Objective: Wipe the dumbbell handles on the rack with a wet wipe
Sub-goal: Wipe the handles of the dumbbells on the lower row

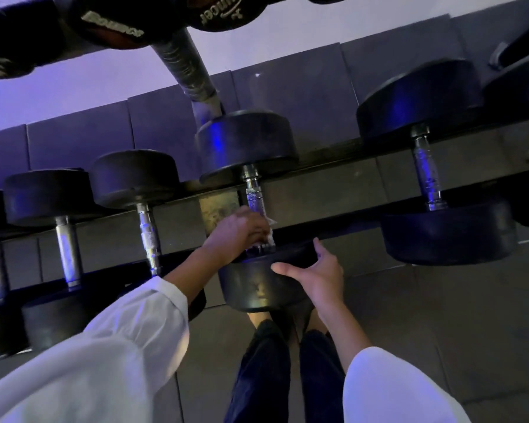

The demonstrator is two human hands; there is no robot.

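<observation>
A person leans over a dumbbell rack [342,225] in dim violet light and cleans the middle dumbbell [251,288] on the lower tier, which lies across the two rails with its handle [253,198] spanning the gap between them. The left hand [237,232] is curled round the near end of that handle, and a scrap of white wipe [271,229] shows at its fingertips, pressed against the knurled steel. The closed grip appears meant to wrap the wipe around the bar so that one pass covers its whole round. The right hand [315,271] holds nothing. It lies open on the near head of the same dumbbell, thumb stretched along the front edge and fingers over the top, most likely to keep the weight from rolling or shifting on the rails under the rubbing. The upper part of the handle, towards the far head, is bare, so that stretch probably remains to be wiped. Two neighbours rest the same way on either side, the left handle [148,236] and right handle [425,175] both exposed between the rails and within easy reach. Whether they are clean cannot be told. More dumbbells [110,24] sit on the tier above, and the person's dark trousers [263,377] show below the hands.
</observation>
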